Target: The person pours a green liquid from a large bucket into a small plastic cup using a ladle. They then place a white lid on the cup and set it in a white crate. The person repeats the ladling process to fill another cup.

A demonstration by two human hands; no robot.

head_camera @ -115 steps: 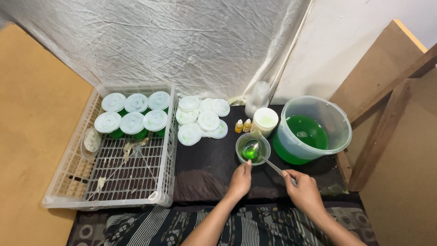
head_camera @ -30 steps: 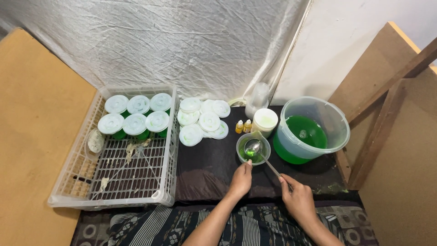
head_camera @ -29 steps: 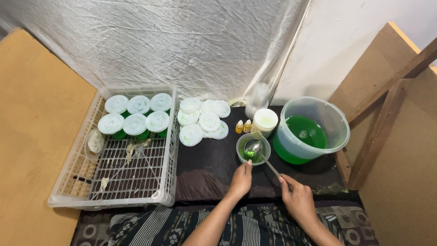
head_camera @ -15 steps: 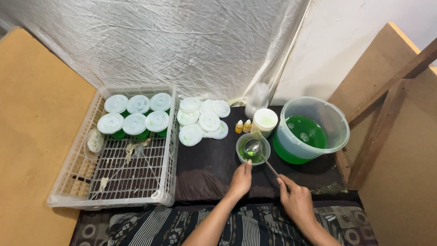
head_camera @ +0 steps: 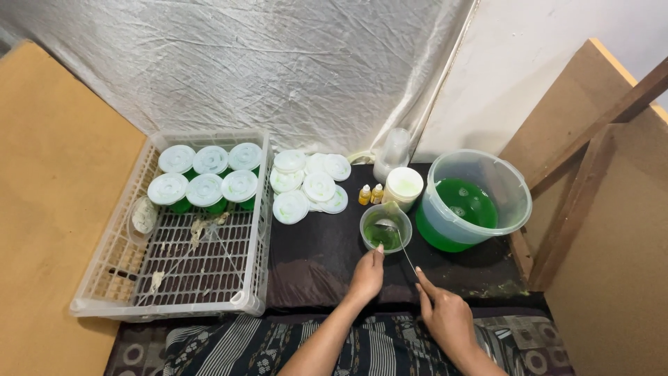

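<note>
The left hand (head_camera: 367,277) steadies a small clear cup (head_camera: 385,228), the right hand (head_camera: 445,317) pinches a spoon (head_camera: 396,240) whose bowl blurs into green liquid.

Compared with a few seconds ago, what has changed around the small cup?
The right hand drew back toward the body, still holding the spoon, whose bowl stays in the small cup. The left hand keeps steadying the cup. The bucket, crate and loose lids have not moved.
</note>
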